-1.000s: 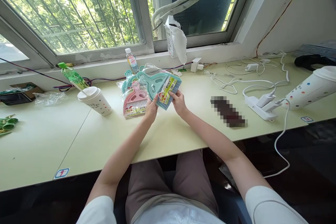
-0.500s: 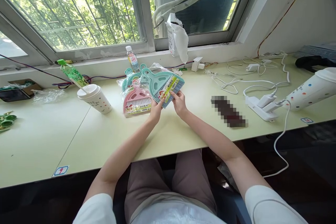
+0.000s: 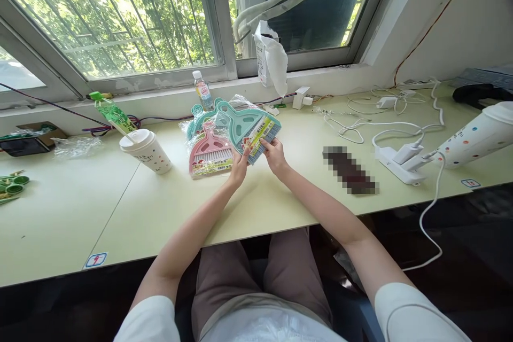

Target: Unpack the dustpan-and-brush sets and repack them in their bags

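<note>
Both hands grip the lower edge of a teal dustpan and brush set [image 3: 245, 124] in clear plastic wrap with a yellow label. It is tilted, with its handle pointing away from me to the upper left. My left hand [image 3: 239, 166] is closed on the near left corner, and my right hand [image 3: 274, 154] pinches the near right part. Partly behind it on the left lies a wrapped pink dustpan and brush set [image 3: 210, 147] on the table. Another teal set [image 3: 196, 124] lies beyond the pink one, mostly covered.
A white paper cup with straw [image 3: 146, 152] stands left on the pale table [image 3: 168, 208]. A bottle [image 3: 203, 91] stands behind the sets. Rightward are a pixelated dark object [image 3: 349, 170], a white power strip [image 3: 401, 165] with cables, and a large cup [image 3: 479, 136]. The window is behind.
My hands keep the same hold on the teal set, which has barely moved. The whole view has shifted very slightly.
</note>
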Demonstrator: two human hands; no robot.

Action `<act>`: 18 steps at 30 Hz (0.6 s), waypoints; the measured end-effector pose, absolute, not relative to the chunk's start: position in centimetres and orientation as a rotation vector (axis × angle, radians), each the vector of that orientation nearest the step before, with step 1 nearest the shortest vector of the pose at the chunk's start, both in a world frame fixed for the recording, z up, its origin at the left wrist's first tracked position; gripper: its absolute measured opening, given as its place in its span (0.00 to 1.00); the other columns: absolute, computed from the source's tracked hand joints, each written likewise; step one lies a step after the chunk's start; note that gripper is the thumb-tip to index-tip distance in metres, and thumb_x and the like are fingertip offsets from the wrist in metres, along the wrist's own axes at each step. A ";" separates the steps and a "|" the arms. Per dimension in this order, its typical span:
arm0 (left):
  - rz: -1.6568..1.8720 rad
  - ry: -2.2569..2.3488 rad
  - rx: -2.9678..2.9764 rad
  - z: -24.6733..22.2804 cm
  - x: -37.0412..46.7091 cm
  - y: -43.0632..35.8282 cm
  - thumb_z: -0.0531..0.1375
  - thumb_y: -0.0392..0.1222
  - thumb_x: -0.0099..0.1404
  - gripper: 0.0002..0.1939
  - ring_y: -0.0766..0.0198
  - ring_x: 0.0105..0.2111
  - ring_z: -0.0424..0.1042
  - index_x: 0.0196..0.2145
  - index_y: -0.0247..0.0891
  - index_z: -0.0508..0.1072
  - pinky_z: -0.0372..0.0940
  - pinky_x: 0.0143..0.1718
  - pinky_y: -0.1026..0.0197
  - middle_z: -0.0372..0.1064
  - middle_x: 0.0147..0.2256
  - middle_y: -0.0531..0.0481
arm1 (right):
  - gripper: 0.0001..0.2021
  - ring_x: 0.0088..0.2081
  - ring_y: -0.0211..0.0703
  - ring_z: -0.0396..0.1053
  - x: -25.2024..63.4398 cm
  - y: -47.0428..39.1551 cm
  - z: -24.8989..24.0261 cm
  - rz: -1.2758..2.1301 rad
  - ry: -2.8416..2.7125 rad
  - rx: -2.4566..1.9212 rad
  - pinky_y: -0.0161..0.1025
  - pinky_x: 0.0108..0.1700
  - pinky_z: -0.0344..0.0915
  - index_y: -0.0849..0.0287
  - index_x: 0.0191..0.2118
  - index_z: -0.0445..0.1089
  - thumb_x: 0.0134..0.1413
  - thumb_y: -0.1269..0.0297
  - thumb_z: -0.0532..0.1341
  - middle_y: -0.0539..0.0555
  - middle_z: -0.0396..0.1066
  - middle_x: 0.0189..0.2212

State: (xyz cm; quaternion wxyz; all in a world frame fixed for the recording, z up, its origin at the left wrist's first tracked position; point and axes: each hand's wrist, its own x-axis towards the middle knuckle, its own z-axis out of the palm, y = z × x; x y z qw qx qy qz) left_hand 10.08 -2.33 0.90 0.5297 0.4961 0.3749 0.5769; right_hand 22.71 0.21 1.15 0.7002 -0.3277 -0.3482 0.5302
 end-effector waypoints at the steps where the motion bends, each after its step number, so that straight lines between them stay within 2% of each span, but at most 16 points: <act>1: 1.319 0.874 1.154 1.0 10.1 -2.3 0.61 0.60 0.65 0.35 0.50 0.62 0.64 0.65 0.49 0.58 0.66 0.59 0.44 0.61 0.64 0.44 | 0.22 0.51 0.50 0.74 22.7 0.3 1.2 1.158 -0.772 -0.736 0.47 0.51 0.74 0.55 0.41 0.67 0.41 0.54 0.72 0.56 0.77 0.45; 4: 1.232 0.790 1.092 1.2 10.3 -2.4 0.58 0.60 0.67 0.31 0.51 0.63 0.63 0.63 0.49 0.61 0.68 0.58 0.45 0.61 0.64 0.46 | 0.23 0.51 0.50 0.73 22.8 0.2 1.3 1.101 -0.757 -0.733 0.48 0.51 0.74 0.55 0.42 0.66 0.41 0.53 0.71 0.57 0.76 0.45; 7: 1.197 0.739 1.060 1.6 10.2 -2.5 0.59 0.56 0.68 0.29 0.53 0.64 0.62 0.63 0.51 0.61 0.67 0.60 0.45 0.60 0.64 0.48 | 0.23 0.51 0.51 0.73 22.9 0.0 1.6 1.076 -0.759 -0.719 0.47 0.51 0.73 0.55 0.43 0.67 0.42 0.53 0.71 0.57 0.76 0.46; 11: 1.133 0.717 1.024 2.2 10.1 -2.3 0.59 0.56 0.68 0.24 0.53 0.64 0.61 0.58 0.48 0.67 0.66 0.61 0.46 0.62 0.64 0.49 | 0.24 0.53 0.51 0.72 22.8 -0.4 1.9 1.068 -0.761 -0.725 0.48 0.51 0.74 0.55 0.46 0.67 0.44 0.51 0.70 0.58 0.75 0.48; 14: 1.255 0.702 0.954 2.5 9.8 -1.8 0.58 0.58 0.68 0.23 0.52 0.62 0.65 0.55 0.45 0.70 0.67 0.60 0.49 0.66 0.61 0.47 | 0.23 0.53 0.51 0.72 22.6 -0.4 1.8 1.094 -0.720 -0.726 0.48 0.52 0.74 0.55 0.44 0.67 0.43 0.54 0.71 0.58 0.75 0.48; 18: 1.471 0.816 0.827 2.7 8.6 -0.6 0.63 0.53 0.64 0.23 0.54 0.54 0.73 0.54 0.43 0.69 0.71 0.55 0.53 0.74 0.52 0.47 | 0.21 0.51 0.50 0.74 22.1 -0.3 1.3 1.177 -0.770 -0.755 0.49 0.50 0.75 0.55 0.40 0.66 0.42 0.56 0.72 0.57 0.76 0.45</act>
